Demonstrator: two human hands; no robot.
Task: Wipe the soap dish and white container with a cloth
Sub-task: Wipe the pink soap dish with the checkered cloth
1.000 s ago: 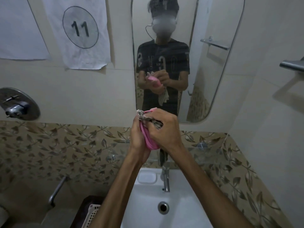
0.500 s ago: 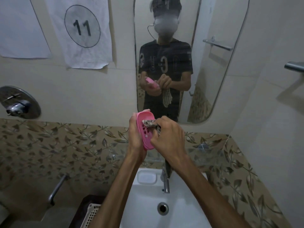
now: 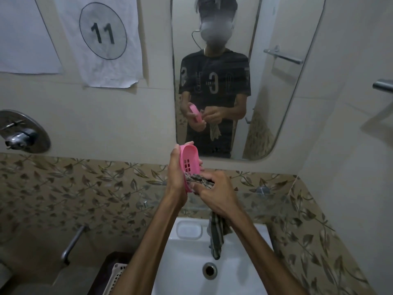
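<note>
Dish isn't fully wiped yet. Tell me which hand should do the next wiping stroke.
Right. The right hand already holds the cloth against the pink soap dish; the left hand is gripping the dish.

Dim, soft light; wide-angle edge distortion

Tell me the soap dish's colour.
Pink; the soap dish shows best in the head view.

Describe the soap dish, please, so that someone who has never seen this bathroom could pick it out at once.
Start at the white sink below the mirror and look just above its tap. There the left hand holds the soap dish upright, while the right hand presses a cloth into it. It is the only bright pink thing here, oval, with small square drain holes.
</note>
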